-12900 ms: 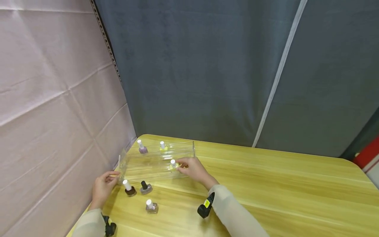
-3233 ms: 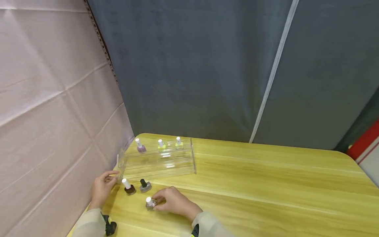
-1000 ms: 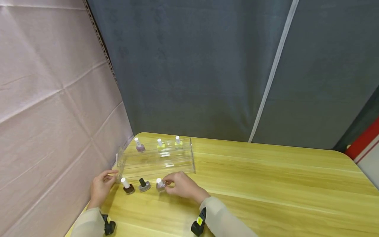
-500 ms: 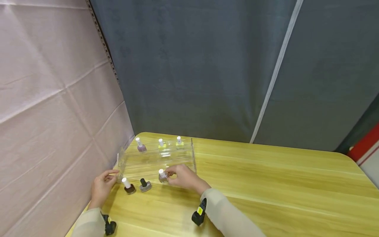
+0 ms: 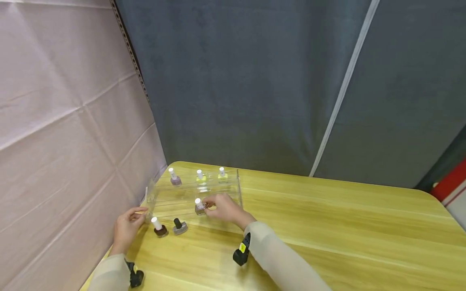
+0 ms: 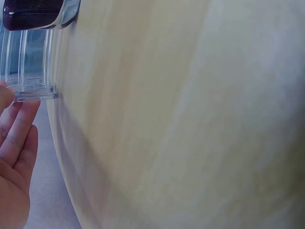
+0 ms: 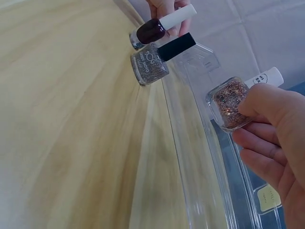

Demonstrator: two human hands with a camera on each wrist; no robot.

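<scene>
The left hand [image 5: 126,229] pinches the rack [image 5: 171,200] at its left end between thumb and fingers; a light, steady hold should keep it from sliding. Next come the dark bottle [image 5: 160,230] on the table [image 5: 327,226], the purple bottle [image 5: 176,180] at the back, and the black-capped bottle [image 5: 180,228] before the rack, close enough to knock. The glitter bottle [image 7: 226,102] is over the front tier, touching or not I cannot tell, with two yellow bottles [image 5: 223,176] behind. The right hand [image 5: 226,208] pinches its body, thumb against fingers: best kept upright, clear of the front lip.

Wrist views (both close) share the rack [image 7: 200,148].
</scene>
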